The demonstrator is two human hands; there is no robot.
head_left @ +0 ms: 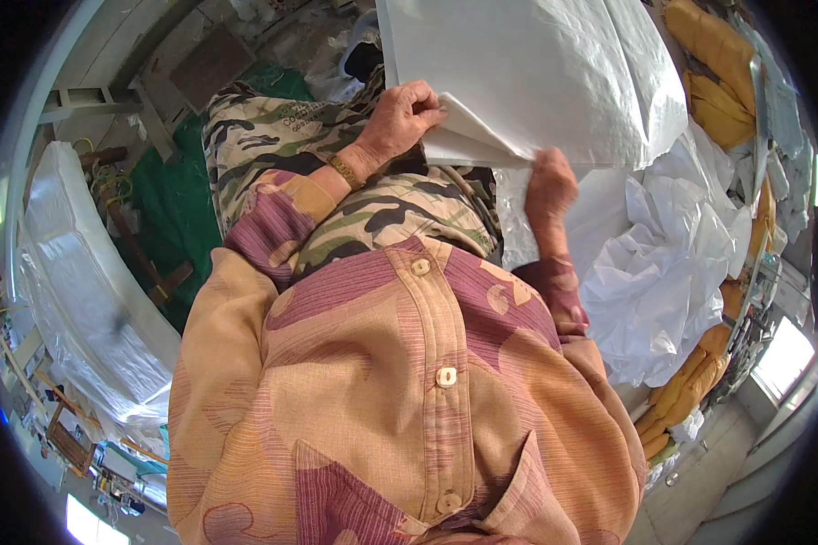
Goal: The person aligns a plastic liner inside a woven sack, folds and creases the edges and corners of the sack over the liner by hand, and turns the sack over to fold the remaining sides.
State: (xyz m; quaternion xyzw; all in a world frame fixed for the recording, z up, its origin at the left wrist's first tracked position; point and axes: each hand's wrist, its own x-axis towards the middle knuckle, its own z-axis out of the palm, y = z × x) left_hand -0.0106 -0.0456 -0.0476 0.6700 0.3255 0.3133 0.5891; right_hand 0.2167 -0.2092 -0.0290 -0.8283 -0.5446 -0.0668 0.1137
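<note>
A large white sheet [527, 68], thin and slightly creased, lies in front of me and reaches past the top of the picture. At its near left corner an edge is lifted into a narrow folded flap. My left hand [404, 118], with a watch on the wrist, pinches the left end of that flap between thumb and fingers. Further right, my right hand [551, 189] is closed at the sheet's near edge, its fingertips at the right end of the fold. That hand is a little blurred.
Crumpled white sheeting [650, 263] is heaped at my right. Beyond it are yellow-orange bundles [718, 45]. A long plastic-wrapped white bundle [91, 282] lies at my left, beside green cloth [168, 195] and wooden pieces. My camouflage-clad legs [273, 136] extend under the sheet's left side.
</note>
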